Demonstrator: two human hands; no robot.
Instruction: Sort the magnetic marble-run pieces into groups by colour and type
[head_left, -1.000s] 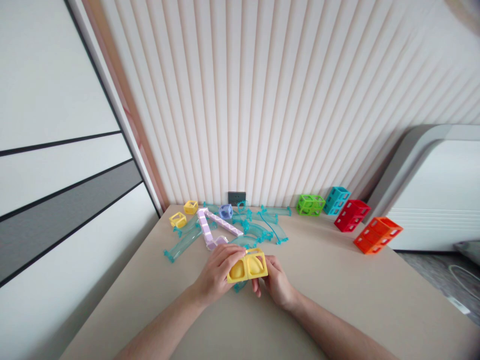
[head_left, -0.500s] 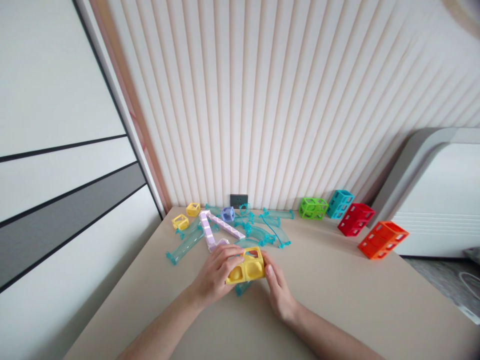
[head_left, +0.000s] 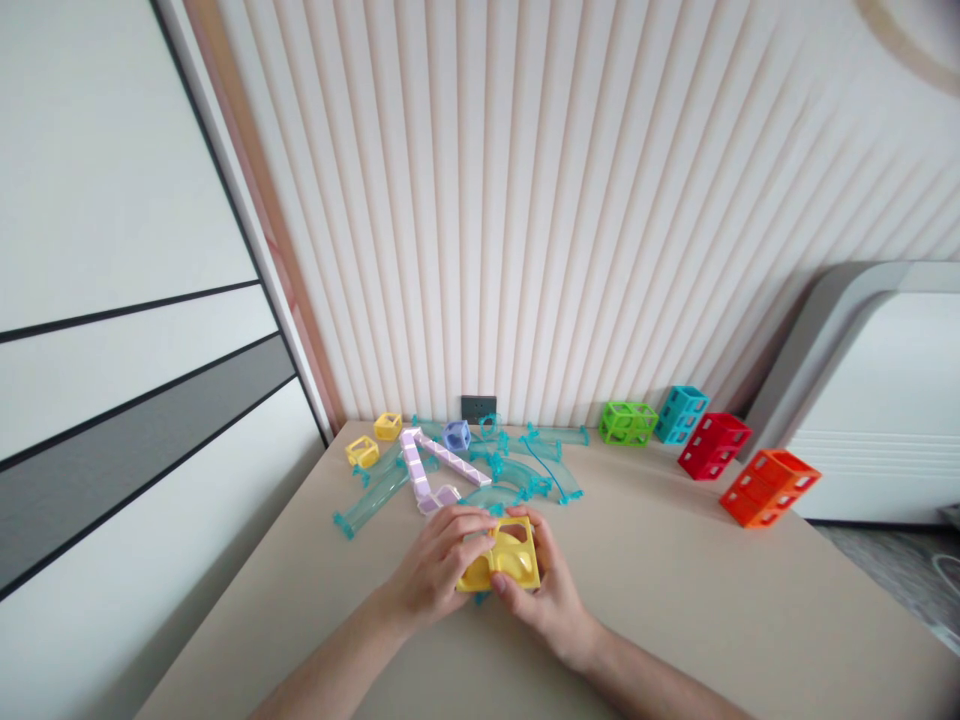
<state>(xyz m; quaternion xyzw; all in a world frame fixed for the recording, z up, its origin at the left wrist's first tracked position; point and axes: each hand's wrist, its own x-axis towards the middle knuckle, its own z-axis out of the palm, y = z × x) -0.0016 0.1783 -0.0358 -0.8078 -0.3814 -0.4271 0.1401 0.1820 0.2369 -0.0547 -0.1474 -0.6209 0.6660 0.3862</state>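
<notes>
Both hands hold a pair of joined yellow cube blocks [head_left: 516,562] with open window-like sides and curved inner surfaces. My left hand [head_left: 439,562] is closed around the left cube, fingers over its top. My right hand [head_left: 553,590] grips the right cube, with the thumb on the near face and fingers behind. Part of a clear teal track piece shows beneath the blocks, mostly hidden. Just beyond the hands lie lilac track pieces [head_left: 417,470] and several clear teal track pieces [head_left: 517,476].
Two single yellow cubes [head_left: 363,452] and a periwinkle cube [head_left: 457,435] sit toward the back. Along the right stand green [head_left: 628,424], blue [head_left: 681,415], red [head_left: 714,446] and orange [head_left: 770,488] block stacks. A ribbed wall [head_left: 525,220] with a black socket [head_left: 478,408] borders the table.
My right thumb has moved onto the near face of the right yellow cube, and the right hand now wraps it more closely. The yellow blocks have shifted slightly toward me.
</notes>
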